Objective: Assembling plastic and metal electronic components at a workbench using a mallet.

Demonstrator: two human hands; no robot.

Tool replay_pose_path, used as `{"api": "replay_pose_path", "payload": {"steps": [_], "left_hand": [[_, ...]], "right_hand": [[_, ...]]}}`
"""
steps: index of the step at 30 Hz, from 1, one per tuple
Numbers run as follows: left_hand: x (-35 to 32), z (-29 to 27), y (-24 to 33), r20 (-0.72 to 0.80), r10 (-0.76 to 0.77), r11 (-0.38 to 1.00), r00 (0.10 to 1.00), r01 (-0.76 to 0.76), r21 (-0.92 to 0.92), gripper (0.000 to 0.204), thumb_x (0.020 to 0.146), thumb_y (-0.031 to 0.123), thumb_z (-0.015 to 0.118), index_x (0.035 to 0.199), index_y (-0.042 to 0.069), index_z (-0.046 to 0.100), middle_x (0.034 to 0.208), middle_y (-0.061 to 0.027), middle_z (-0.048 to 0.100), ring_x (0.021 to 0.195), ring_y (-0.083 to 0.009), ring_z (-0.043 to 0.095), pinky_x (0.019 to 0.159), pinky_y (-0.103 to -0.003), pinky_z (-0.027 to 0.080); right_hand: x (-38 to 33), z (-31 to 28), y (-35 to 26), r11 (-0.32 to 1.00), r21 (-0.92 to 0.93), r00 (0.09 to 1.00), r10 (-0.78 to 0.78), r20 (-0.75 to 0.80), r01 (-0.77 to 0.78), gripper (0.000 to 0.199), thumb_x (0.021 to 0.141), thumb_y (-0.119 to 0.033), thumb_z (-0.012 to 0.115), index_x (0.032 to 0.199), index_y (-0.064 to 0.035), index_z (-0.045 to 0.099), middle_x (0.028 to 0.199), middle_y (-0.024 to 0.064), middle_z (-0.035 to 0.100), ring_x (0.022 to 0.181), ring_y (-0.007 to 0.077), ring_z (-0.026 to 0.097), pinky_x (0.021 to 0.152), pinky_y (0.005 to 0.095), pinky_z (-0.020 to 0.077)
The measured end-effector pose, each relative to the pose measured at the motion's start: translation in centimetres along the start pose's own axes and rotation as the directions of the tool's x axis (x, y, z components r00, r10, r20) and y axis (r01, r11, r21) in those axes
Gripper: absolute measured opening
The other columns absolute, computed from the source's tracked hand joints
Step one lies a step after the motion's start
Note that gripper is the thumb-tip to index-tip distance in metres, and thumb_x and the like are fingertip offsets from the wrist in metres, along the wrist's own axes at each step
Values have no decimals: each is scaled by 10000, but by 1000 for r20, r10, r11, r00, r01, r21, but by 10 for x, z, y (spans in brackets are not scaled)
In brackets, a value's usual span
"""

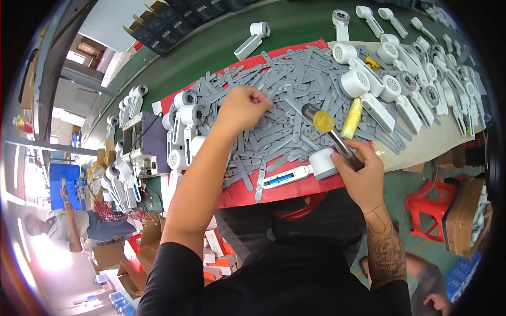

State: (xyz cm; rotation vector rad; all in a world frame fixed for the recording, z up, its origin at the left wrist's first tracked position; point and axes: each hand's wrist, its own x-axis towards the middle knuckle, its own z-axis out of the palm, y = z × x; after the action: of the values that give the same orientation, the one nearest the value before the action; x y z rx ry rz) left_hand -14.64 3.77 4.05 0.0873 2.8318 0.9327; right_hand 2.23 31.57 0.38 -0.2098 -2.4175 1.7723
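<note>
My left hand [245, 108] hovers over a heap of grey plastic strips [274, 137], its fingers curled into a pinch. Whatever the fingertips hold is too small to make out. In my right hand [363, 174] is a rod-shaped tool [340, 142] with a dark far end and a translucent yellow band, tilted up and to the left. Just below the tool lies a white handheld fan [287, 176], its handle uncovered and showing a blue part inside. The fan's round head sits beside my right thumb. A yellow-wrapped cylinder [351, 118] rests beyond the tool.
Many white fans [406, 100] crowd the right side of the table; more [184, 113] stand at the left by a grey machine [142, 142]. A red sheet [232, 199] lies under the strips. A red stool [432, 208] stands right. Other people [68, 226] are at left and lower right.
</note>
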Motion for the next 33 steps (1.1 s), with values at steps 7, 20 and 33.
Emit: {"api": "replay_pose_path", "payload": {"steps": [7,20,33], "left_hand": [[-60,-12,3,79,148,853,986,-87,-515,231,974,88,740,1192,11,750,886,-7,681,811,-96,592,753,-263,464],[-164,80,2,-346,429,867,835,-487,-100,160,885,102,854,1033,68,803,862,-70,658,856,-274,580,758,-386,473],[-159,77,2,-324,399,836,858,-485,-255,150,879,48,841,1027,40,822,1035,-99,780,992,-289,737,840,-378,575]], "right_hand": [[0,-1,-14,998,61,1000,-6,-16,7,367,886,-202,905,1125,11,727,730,-54,595,619,30,440,551,243,332],[-4,15,-10,1000,-1,1000,-28,-4,28,314,907,-212,888,1106,-11,752,752,-26,646,613,41,500,563,240,407],[-8,14,-21,988,-134,997,-80,14,81,274,948,-212,858,1103,-12,753,774,36,717,632,70,606,581,251,464]]}}
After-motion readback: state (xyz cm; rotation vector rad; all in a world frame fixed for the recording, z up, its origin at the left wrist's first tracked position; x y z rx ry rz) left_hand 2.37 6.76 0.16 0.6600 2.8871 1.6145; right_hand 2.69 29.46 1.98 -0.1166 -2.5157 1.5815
